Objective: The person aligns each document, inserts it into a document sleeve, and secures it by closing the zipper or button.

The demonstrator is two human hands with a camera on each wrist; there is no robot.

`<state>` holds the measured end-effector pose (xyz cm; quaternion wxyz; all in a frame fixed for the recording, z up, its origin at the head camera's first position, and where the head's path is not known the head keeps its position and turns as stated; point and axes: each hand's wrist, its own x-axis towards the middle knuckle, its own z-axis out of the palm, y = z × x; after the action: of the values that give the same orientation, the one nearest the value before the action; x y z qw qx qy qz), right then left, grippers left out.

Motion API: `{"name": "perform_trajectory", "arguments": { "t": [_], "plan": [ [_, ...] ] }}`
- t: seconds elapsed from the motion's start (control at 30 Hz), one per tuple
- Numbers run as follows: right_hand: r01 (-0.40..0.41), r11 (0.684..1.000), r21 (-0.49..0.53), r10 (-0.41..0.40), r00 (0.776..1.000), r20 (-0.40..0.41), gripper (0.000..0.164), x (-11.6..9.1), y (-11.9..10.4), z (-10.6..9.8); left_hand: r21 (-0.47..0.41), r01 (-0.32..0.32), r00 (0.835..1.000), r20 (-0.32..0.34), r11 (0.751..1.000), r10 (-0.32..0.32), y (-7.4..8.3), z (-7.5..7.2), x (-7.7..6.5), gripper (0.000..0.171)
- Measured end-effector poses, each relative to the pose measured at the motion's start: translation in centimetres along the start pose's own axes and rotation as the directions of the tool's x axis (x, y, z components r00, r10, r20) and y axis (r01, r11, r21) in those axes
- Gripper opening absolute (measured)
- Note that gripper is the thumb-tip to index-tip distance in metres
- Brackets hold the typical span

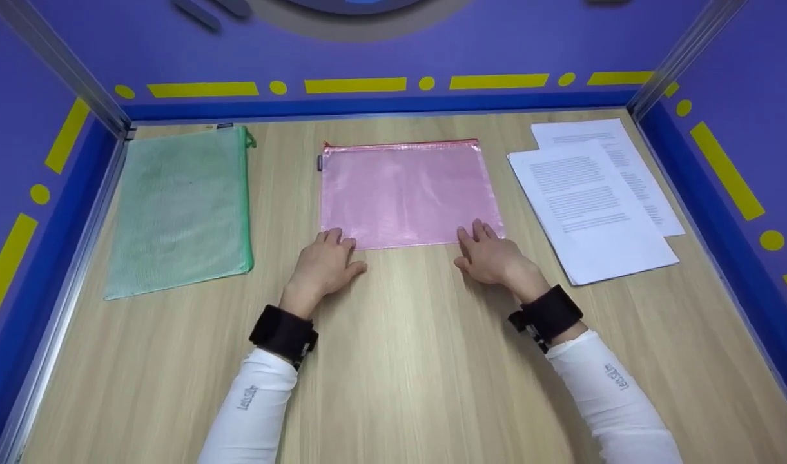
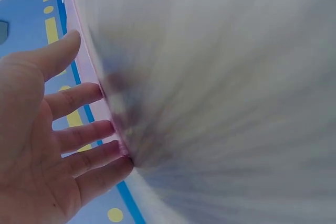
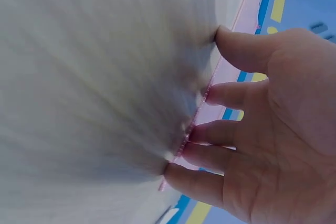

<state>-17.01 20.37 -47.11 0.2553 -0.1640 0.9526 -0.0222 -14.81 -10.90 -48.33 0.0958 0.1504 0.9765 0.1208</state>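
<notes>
A pink translucent zipper pouch (image 1: pixel 406 187) lies flat in the middle of the table, its red zipper along the far edge. At its near left corner rests my left hand (image 1: pixel 325 263), fingertips touching the edge and thumb spread to the side. My right hand (image 1: pixel 493 258) touches the near right corner in the same way. Both wrist views show the fingers of the left hand (image 2: pixel 79 145) and the right hand (image 3: pixel 252 129) spread and fairly straight, with their tips on the pouch's pink border. Neither hand grips anything.
A green mesh zipper pouch (image 1: pixel 180 212) lies at the left of the wooden table (image 1: pixel 393 361). On the right are two overlapping lots of printed paper, the front sheets (image 1: pixel 593 238) partly covering the back sheets (image 1: pixel 651 187). Blue-purple walls (image 1: pixel 393 58) enclose the table's back and sides.
</notes>
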Motion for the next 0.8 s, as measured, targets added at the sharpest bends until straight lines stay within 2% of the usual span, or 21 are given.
{"name": "perform_trajectory", "arguments": {
  "t": [0.1, 0.2, 0.3, 0.43, 0.53, 0.63, 0.7, 0.8],
  "plan": [
    [0.016, 0.999, -0.048, -0.018, 1.000, -0.024, 0.068, -0.6, -0.2, 0.1, 0.026, -0.009, 1.000, -0.021, 1.000, 0.009, 0.4, -0.1, -0.4, 0.050],
    [0.043, 0.993, -0.112, -0.053, 0.994, -0.092, 0.063, -1.3, -0.4, 0.5, 0.038, -0.018, 0.999, -0.043, 0.999, 0.020, 0.6, -0.2, -0.9, 0.043],
    [0.070, 0.982, -0.175, -0.100, 0.980, -0.169, 0.051, -2.0, -0.9, 0.9, 0.043, -0.033, 0.998, -0.043, 0.999, 0.035, 0.7, -0.3, -1.4, 0.037],
    [0.113, 0.973, -0.202, -0.162, 0.956, -0.245, 0.032, -2.3, -1.2, 1.1, 0.052, -0.048, 0.998, -0.040, 0.997, 0.050, 0.2, -0.8, -1.6, 0.033],
    [0.139, 0.978, -0.153, -0.183, 0.929, -0.323, 0.026, -1.6, -0.3, 0.5, 0.051, -0.053, 0.996, -0.065, 0.997, 0.056, -0.3, -1.0, -1.2, 0.032],
    [0.127, 0.991, -0.053, -0.137, 0.909, -0.393, 0.031, -0.3, 1.4, -0.2, 0.040, -0.059, 0.994, -0.090, 0.997, 0.063, -0.9, -1.0, -0.2, 0.034],
    [0.091, 0.996, 0.016, -0.077, 0.917, -0.392, 0.042, 0.9, 2.4, -0.7, 0.022, -0.049, 0.995, -0.084, 0.999, 0.051, -1.3, -1.1, 0.6, 0.040],
    [0.029, 0.995, 0.097, 0.003, 0.949, -0.315, 0.060, 2.5, 3.3, -0.9, -0.026, -0.010, 0.999, -0.041, 1.000, 0.009, -1.7, -1.3, 1.9, 0.053]
  ]
}}
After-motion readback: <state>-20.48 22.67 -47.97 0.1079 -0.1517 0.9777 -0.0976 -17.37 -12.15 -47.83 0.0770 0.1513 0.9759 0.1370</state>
